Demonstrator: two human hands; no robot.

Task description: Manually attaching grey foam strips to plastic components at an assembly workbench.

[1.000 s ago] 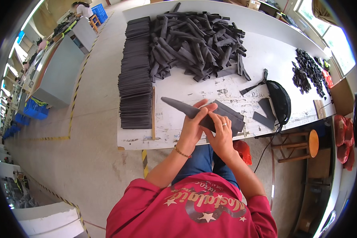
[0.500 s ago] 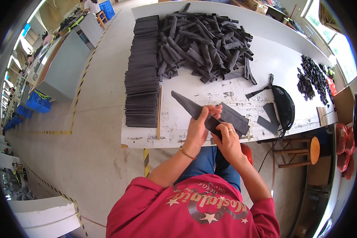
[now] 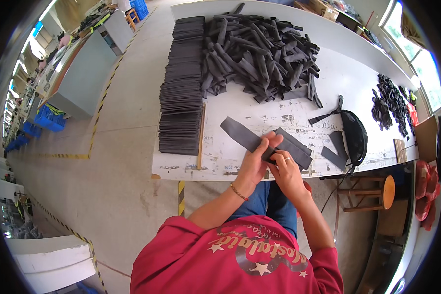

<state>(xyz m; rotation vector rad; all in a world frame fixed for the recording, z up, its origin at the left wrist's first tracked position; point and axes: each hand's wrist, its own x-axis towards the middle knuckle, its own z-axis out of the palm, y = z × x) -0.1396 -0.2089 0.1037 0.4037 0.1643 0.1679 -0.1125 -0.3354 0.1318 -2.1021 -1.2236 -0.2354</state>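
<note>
A flat dark grey fabric strip (image 3: 240, 134) is held slantwise above the near edge of the table, its far end pointing away to the left. My left hand (image 3: 256, 162) grips it around the middle, thumb on top. At the near end, the fingers of my right hand (image 3: 287, 170) pinch the same strip. Just beyond my right hand lie a few more flat fabric strips (image 3: 295, 147), partly overlapping. A long row of neatly stacked strips (image 3: 182, 98) runs along the table's left side, and a large loose heap of folded, curled strips (image 3: 262, 54) covers the back.
The white table (image 3: 220, 169) has worn marks on it. A thin wooden stick (image 3: 201, 137) lies beside the stacked row. On the right are a black bag-like item (image 3: 353, 137) with a strap, loose dark strips and a pile of small black pieces (image 3: 389, 103). A wooden stool (image 3: 388, 192) stands below.
The strip in my hands has turned so its broad face shows more, where before its far end tapered to a point. Both hands remain on it.
</note>
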